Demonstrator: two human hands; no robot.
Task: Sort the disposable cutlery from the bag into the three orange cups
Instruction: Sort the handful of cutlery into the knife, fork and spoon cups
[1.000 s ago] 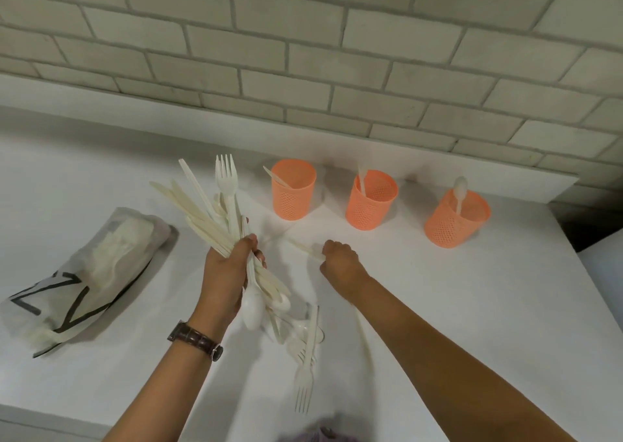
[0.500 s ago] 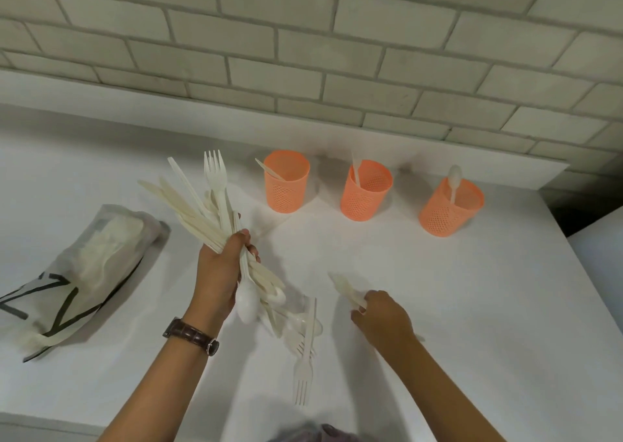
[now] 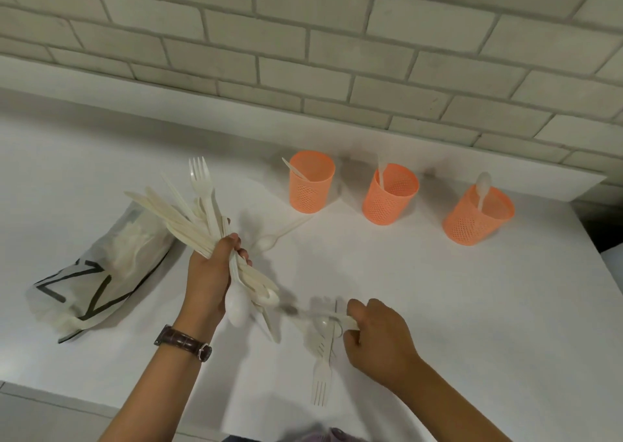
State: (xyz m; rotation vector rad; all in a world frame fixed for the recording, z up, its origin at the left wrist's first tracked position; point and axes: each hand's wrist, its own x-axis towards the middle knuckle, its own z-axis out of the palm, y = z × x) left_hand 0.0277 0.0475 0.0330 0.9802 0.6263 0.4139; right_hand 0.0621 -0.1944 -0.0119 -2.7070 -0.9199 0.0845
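My left hand (image 3: 209,276) is shut on a fanned bundle of white plastic cutlery (image 3: 199,212) held above the table, forks and knives pointing up-left, spoons hanging below. My right hand (image 3: 374,337) is low over the table, fingers closed on one white piece (image 3: 313,313) that is blurred, among loose forks (image 3: 322,374) lying there. Three orange mesh cups stand at the back: the left cup (image 3: 312,183) and the middle cup (image 3: 389,195) each hold one piece with only the handle showing, the right cup (image 3: 478,217) a spoon. The translucent bag (image 3: 101,273) lies at the left with cutlery inside.
A lone spoon (image 3: 273,237) lies on the white table (image 3: 438,306) between my left hand and the left cup. A brick wall with a white ledge runs along the back. The table's front edge is near my forearms; its right edge drops off past the right cup.
My right hand drew back from near the cups toward me and left, down to the loose cutlery, and now grips a piece. My left hand and its bundle barely moved.
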